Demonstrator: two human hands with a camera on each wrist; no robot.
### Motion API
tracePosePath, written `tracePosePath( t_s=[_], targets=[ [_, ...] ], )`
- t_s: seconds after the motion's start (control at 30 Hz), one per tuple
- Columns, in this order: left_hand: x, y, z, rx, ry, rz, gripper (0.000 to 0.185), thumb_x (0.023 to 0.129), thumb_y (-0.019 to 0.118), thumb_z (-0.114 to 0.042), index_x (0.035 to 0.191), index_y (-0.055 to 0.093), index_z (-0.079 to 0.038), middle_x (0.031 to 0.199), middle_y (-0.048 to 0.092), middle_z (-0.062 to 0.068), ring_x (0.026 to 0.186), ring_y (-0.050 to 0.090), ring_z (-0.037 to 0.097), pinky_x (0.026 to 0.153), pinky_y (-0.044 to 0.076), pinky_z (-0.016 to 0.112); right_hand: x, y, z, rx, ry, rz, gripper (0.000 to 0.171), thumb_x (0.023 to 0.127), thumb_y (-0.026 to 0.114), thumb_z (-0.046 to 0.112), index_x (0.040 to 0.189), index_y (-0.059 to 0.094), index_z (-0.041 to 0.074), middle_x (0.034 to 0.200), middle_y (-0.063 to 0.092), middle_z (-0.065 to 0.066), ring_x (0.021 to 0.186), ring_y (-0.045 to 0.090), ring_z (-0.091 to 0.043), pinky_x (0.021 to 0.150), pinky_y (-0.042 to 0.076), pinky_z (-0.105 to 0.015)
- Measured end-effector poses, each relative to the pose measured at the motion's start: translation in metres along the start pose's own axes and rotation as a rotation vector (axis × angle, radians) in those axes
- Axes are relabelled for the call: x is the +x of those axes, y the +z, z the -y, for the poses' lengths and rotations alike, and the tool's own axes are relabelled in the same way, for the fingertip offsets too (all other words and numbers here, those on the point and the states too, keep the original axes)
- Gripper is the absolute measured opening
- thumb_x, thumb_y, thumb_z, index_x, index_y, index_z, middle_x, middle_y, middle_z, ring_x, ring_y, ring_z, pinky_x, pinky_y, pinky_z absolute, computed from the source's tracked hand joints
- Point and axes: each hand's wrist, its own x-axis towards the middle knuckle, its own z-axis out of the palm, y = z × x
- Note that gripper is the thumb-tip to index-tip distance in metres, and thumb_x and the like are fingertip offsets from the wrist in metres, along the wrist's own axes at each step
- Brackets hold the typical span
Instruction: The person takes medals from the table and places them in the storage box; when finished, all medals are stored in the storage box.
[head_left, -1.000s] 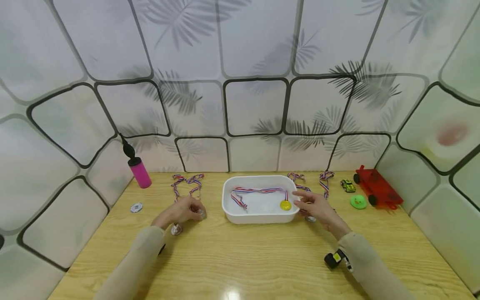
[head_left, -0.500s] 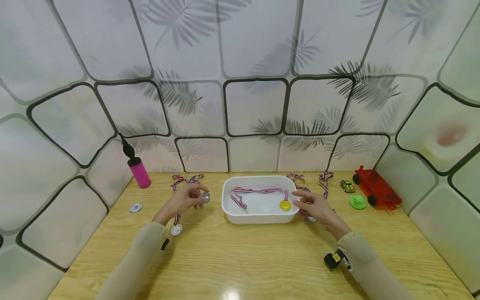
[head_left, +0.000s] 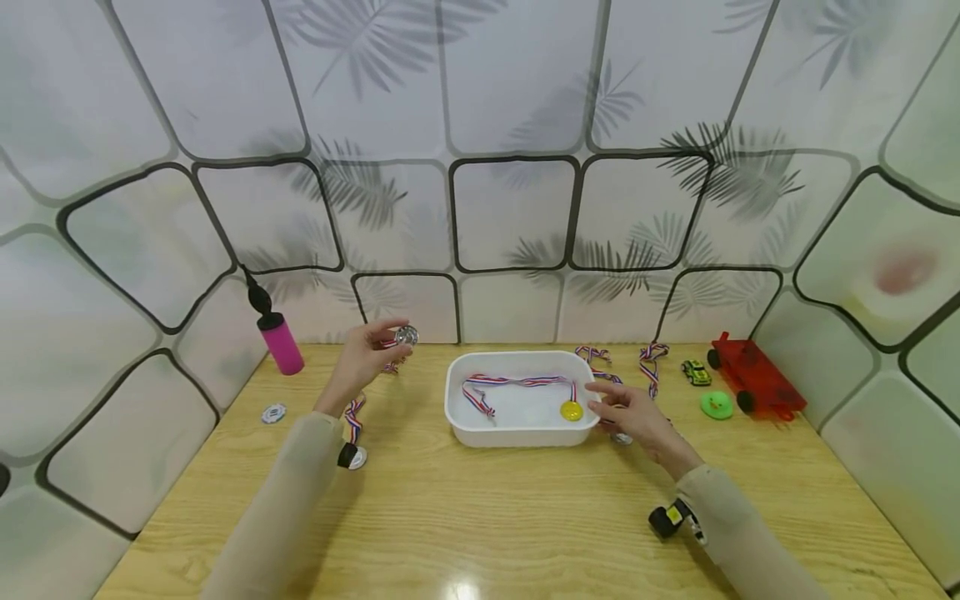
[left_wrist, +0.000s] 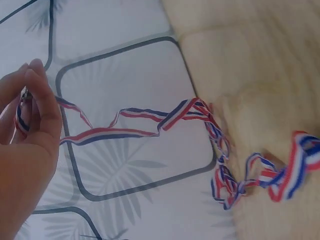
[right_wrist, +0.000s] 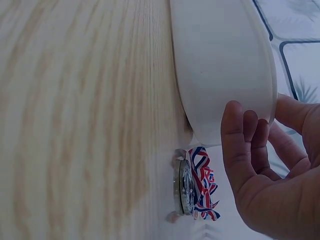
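My left hand point(head_left: 358, 367) pinches a silver medal point(head_left: 407, 335) above the back of the table, left of the white plastic tray point(head_left: 517, 438). Its red, white and blue ribbon point(left_wrist: 112, 133) trails from the fingers toward the tabletop in the left wrist view. With fingers outside and thumb at the rim, my right hand point(head_left: 637, 421) holds the tray's right end. Inside the tray lies a gold medal point(head_left: 572, 411) with its striped ribbon point(head_left: 525, 382) spread along the floor. Another silver medal point(right_wrist: 186, 187) lies beside the tray, below the right hand.
A further silver medal point(head_left: 358, 457) lies near the left forearm, partly covered by the wrist camera. Leftward are a pink pump point(head_left: 282, 346) and a poker chip point(head_left: 273, 413). To the right sit a toy car point(head_left: 696, 372), a green duck point(head_left: 717, 405) and a red toy vehicle point(head_left: 757, 377).
My left hand has lifted the silver medal off the table and carried it up and back, its ribbon trailing. The right hand stays at the tray's end.
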Motion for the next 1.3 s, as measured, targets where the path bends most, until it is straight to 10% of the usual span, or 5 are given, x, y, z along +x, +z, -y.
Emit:
tracePosePath(
  t_s=[0.37, 0.67, 0.93, 1.3],
  targets=[
    [0.023, 0.0, -0.018, -0.011, 0.043, -0.198, 0.041, 0.092, 0.069, -0.014, 0.132, 0.063, -0.015, 0.101, 0.07, 0.017, 0.071, 0.067, 0.012, 0.054, 0.048, 0.022, 0.001, 0.002, 0.003, 0.013, 0.004, 0.008, 0.049, 0.097, 0.062, 0.02, 0.143, 0.05, 0.006, 0.107, 0.056, -0.013, 0.084, 0.062, -0.015, 0.076, 0.058, -0.032],
    [0.039, 0.006, -0.042, -0.032, 0.099, -0.227, 0.043, 0.092, 0.068, -0.013, 0.135, 0.06, -0.011, 0.113, 0.065, 0.02, 0.082, 0.069, 0.031, 0.063, 0.052, 0.019, 0.001, 0.0, 0.0, 0.018, -0.002, 0.006, 0.048, 0.097, 0.062, 0.018, 0.142, 0.051, 0.005, 0.105, 0.057, -0.013, 0.082, 0.063, -0.016, 0.075, 0.059, -0.033],
    [0.048, 0.015, -0.066, -0.138, 0.164, -0.273, 0.043, 0.088, 0.072, -0.006, 0.13, 0.063, -0.009, 0.099, 0.055, 0.004, 0.069, 0.067, 0.006, 0.059, 0.052, 0.021, 0.0, 0.0, 0.002, 0.021, -0.011, 0.01, 0.049, 0.097, 0.062, 0.019, 0.143, 0.049, 0.005, 0.107, 0.056, -0.014, 0.082, 0.063, -0.016, 0.076, 0.059, -0.033],
    [0.048, 0.031, -0.104, -0.273, 0.29, -0.214, 0.042, 0.088, 0.07, -0.001, 0.13, 0.063, -0.005, 0.093, 0.061, 0.001, 0.071, 0.069, 0.009, 0.071, 0.057, 0.023, 0.0, -0.002, -0.002, 0.028, -0.013, 0.006, 0.049, 0.097, 0.062, 0.019, 0.143, 0.05, 0.005, 0.105, 0.056, -0.012, 0.082, 0.063, -0.015, 0.076, 0.059, -0.032]
  ],
)
